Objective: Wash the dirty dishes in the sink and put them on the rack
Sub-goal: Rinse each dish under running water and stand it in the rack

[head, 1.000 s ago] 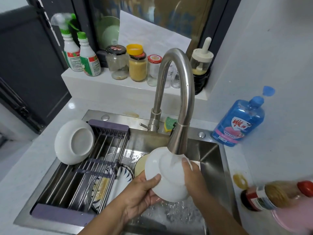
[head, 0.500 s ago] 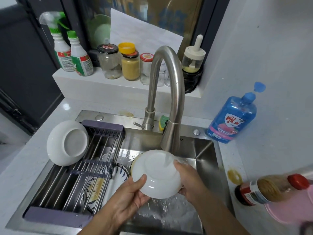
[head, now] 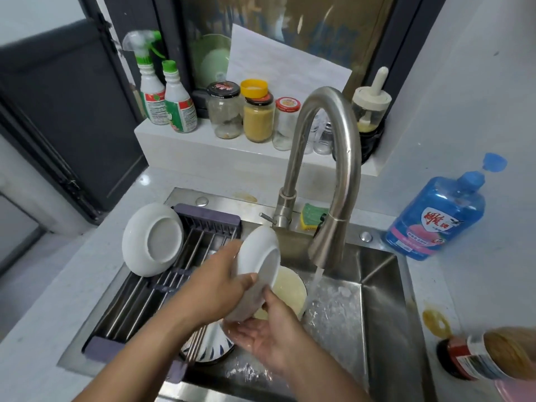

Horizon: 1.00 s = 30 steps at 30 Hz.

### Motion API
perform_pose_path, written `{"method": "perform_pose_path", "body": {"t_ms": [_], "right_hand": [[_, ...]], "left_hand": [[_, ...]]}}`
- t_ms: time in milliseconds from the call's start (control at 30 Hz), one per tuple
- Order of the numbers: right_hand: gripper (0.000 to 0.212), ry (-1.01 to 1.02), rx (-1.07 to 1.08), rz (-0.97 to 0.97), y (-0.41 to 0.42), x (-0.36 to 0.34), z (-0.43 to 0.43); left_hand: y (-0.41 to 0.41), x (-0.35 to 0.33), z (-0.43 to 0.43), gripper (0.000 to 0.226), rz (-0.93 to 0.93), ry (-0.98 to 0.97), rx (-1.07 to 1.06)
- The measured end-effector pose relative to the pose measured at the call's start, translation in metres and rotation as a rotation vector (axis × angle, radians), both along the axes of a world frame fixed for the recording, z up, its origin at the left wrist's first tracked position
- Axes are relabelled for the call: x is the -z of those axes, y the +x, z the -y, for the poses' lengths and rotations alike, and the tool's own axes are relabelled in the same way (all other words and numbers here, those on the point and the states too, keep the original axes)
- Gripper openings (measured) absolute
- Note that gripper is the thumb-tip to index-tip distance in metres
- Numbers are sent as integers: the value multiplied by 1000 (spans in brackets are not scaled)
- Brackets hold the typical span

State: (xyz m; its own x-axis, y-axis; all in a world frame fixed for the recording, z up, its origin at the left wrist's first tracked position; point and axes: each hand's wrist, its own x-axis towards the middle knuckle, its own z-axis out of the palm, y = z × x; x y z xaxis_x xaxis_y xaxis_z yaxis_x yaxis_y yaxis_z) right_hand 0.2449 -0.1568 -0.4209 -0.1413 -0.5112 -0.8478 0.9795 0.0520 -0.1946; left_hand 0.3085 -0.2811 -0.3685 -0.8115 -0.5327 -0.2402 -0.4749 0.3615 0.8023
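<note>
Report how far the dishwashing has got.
Done: one white bowl leans upside down on the rack. In hand: the left hand grips a second bowl on edge beside the running tap, the right hand under it. Left: a bowl of cloudy water and a blue-patterned dish in the sink.

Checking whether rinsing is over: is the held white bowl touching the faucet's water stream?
Apart. The head view shows the white bowl tilted left of the water stream, with a yellowish dish visible in the gap.

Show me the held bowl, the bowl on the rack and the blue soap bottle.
held bowl (head: 258, 245): head view, outer wall.
bowl on the rack (head: 163, 242): head view, flat base.
blue soap bottle (head: 432, 227): head view, front label.
</note>
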Motion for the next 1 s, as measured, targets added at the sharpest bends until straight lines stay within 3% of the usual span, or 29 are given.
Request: {"method": "perform_pose_path", "body": {"t_ms": [233,467,667,867,1000], "right_hand": [[47,-99,30,74,18,-1,82],[39,-31,-15,83,33,19,154],[44,20,-46,167,40,51,194],[45,63,-40,186,50,76,218],[47,94,-56,189,56,82,228]], "left_hand": [[26,-28,72,61,-54,-131,-75],[29,7,150,60,86,-260,-140],[24,40,175,61,221,-391,-203],[35,55,188,42,308,-455,-226],[42,64,191,47,303,-497,-247]]}}
